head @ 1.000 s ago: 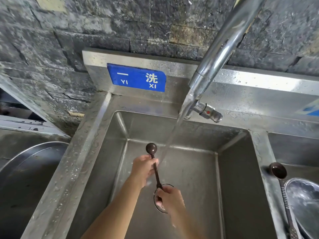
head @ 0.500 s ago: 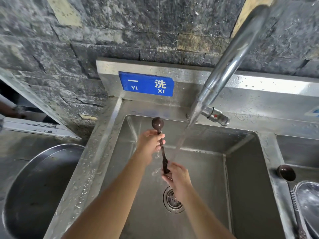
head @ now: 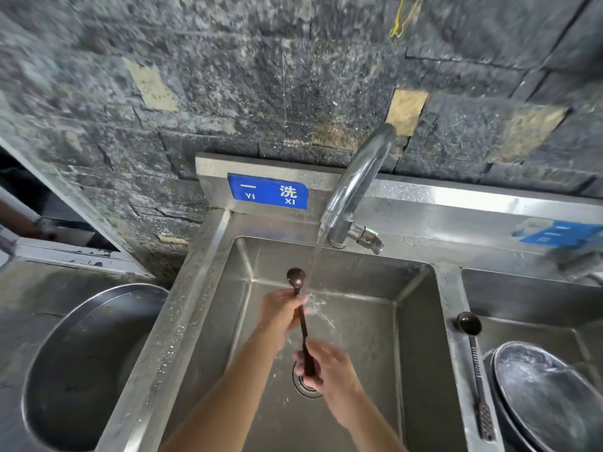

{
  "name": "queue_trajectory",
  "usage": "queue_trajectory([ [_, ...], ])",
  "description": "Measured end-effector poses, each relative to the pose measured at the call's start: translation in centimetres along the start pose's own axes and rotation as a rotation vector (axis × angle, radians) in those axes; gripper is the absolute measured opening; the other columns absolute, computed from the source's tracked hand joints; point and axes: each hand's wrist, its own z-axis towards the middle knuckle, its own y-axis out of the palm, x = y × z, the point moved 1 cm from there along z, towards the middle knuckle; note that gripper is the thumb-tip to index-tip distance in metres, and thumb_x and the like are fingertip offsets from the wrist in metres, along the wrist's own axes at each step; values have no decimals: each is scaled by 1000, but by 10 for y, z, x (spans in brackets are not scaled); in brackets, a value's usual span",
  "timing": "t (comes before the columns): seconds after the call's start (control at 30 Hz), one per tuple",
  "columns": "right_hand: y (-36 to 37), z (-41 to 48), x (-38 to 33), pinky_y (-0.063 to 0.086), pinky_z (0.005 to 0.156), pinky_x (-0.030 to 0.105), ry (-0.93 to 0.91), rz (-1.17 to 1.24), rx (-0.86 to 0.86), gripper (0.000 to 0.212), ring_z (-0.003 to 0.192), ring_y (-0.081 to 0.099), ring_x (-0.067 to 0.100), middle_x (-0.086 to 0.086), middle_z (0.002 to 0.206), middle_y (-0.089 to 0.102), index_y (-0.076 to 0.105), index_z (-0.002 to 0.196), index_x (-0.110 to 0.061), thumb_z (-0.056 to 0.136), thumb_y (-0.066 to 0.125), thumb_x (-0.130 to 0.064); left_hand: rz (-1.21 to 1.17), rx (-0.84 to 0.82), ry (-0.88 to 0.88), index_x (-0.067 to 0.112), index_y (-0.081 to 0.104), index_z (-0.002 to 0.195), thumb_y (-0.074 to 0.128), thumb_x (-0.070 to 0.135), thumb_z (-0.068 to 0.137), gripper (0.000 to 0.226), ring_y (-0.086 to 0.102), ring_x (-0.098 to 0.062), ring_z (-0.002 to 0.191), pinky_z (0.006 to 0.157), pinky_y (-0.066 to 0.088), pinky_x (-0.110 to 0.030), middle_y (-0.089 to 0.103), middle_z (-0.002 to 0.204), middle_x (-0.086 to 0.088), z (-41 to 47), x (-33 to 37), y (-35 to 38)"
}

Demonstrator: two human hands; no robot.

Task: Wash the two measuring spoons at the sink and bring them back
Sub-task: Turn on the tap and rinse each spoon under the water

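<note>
A dark brown measuring spoon [head: 302,324] is held upright over the steel sink basin [head: 414,337], bowl end up. My left hand [head: 280,309] grips its stem just below the bowl. My right hand [head: 326,367] is closed on the handle's lower end, above the drain [head: 301,384]. Water runs from the faucet [head: 355,184] and splashes beside my left hand. A second measuring spoon [head: 474,360] lies on the divider between the two basins, bowl end away from me.
A metal bowl [head: 548,399] sits in the right basin. A large steel pan [head: 81,363] rests to the left of the sink. A blue label [head: 267,190] is on the backsplash below the dark stone wall.
The view has tilted up, showing more wall. Both hands keep the spoon under the stream, and my right hand has slid along the handle.
</note>
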Motion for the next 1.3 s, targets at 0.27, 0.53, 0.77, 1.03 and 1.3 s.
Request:
queue_trajectory([
  [0.27, 24, -59, -10, 46, 47, 26, 15, -217, 22, 24, 52, 62, 19, 6, 72, 73, 68, 99, -6, 104, 46, -14, 115, 15, -80, 2, 65, 67, 65, -6, 84, 19, 48, -13, 31, 32, 30, -20, 61, 47, -6, -51, -9, -2],
  [0.53, 31, -57, -35, 31, 38, 23, 85, -102, 97, 35, 38, 47, 16, 11, 52, 58, 68, 69, 5, 91, 41, 7, 51, 29, -175, -3, 65, 69, 61, -19, 79, 19, 60, -22, 45, 42, 45, -26, 62, 55, -16, -58, -4, -5],
  [0.77, 22, -40, -35, 30, 37, 24, 143, 59, 71, 36, 40, 44, 13, 9, 52, 57, 65, 70, 5, 96, 40, 3, 95, 48, -224, -3, 69, 77, 65, -13, 82, 12, 51, -17, 44, 34, 36, -23, 62, 63, -14, -53, -6, -4],
  [1.03, 16, -40, -8, 35, 47, 25, 73, -548, 182, 38, 41, 49, 12, -1, 55, 59, 67, 71, -12, 94, 37, -20, 72, 34, -216, 4, 61, 77, 62, -10, 86, 16, 62, -22, 53, 39, 50, -23, 62, 70, -15, -52, -14, -3],
  [1.3, 15, -51, -3, 46, 84, 34, -26, -754, 199, 33, 102, 64, 24, -1, 105, 69, 64, 115, -36, 99, 36, -34, 57, -29, -230, -4, 65, 88, 53, -19, 85, 19, 65, -25, 50, 47, 46, -27, 64, 67, -21, -47, -25, 3],
])
